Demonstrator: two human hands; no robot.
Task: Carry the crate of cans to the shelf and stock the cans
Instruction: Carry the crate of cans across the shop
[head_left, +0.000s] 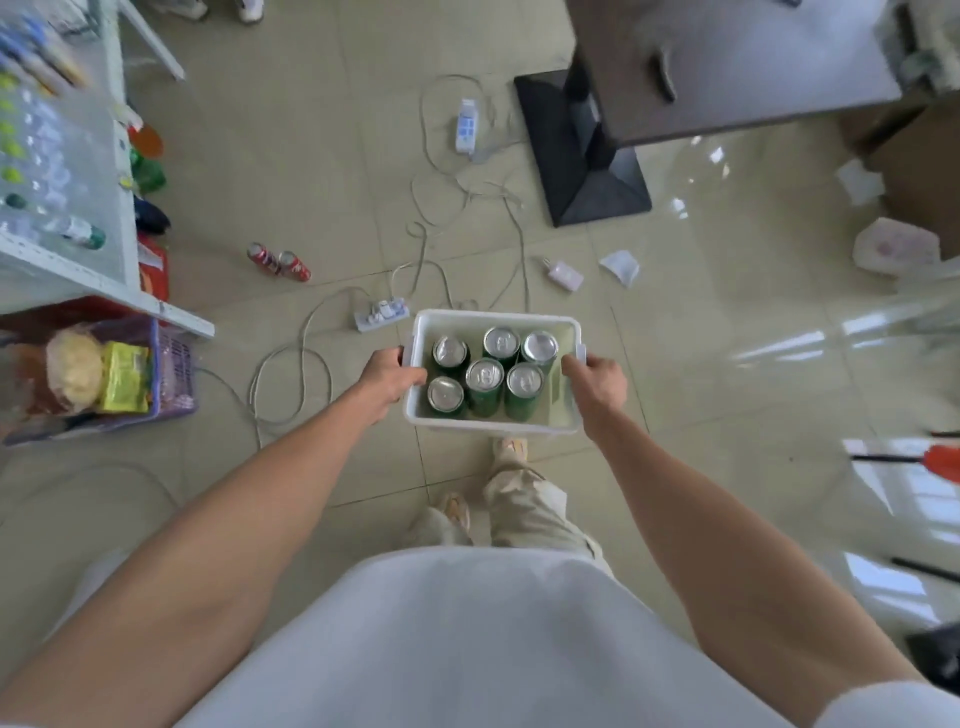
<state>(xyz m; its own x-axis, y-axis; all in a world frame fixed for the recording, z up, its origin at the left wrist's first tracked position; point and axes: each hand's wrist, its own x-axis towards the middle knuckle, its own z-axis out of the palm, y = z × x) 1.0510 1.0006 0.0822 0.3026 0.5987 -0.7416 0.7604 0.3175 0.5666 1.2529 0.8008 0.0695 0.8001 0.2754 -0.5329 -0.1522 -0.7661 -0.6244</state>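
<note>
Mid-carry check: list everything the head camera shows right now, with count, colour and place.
crate: 1, white, held above the floor at centre
green cans: 6, silver tops, upright inside the crate
red cans: 2, on the floor, left of centre
power strips: 2, white, on the floor beyond the crate, with loose grey cables
shelf: 1, white, far left, stocked with bottles
basket: 1, purple, under the shelf, holding packaged goods
table: 1, dark, black pedestal base, upper right
paper scraps: several, white, floor at right
left hand: grips the crate's left handle
right hand: grips the crate's right handle
</note>
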